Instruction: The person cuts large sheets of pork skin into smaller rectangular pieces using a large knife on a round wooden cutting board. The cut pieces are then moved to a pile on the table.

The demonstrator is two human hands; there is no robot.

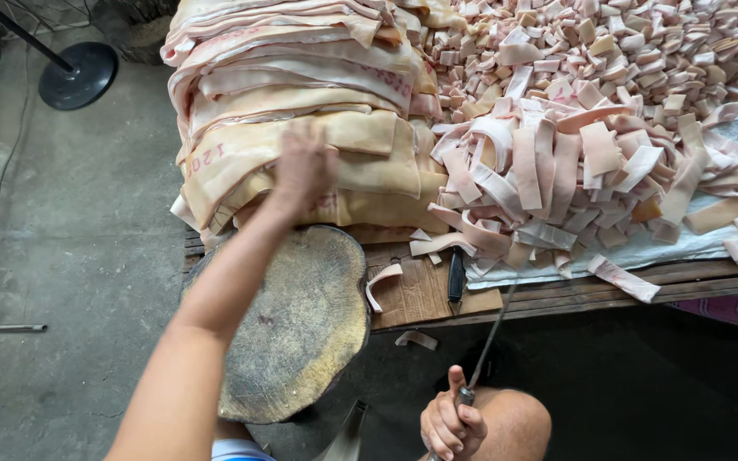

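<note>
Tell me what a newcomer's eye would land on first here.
Probably the tall stack of pale skin sheets at upper left, where the left hand rests on the top sheets. To its right, a sprawling heap of cut strips and squares covers the table. Below, a worn round chopping block sits bare, and the right hand grips a long thin knife.

Pale pink and cream skin sheets (301, 94) with reddish stamps, pink-white strips (557, 171), mottled brown chopping block (301, 324).
</note>
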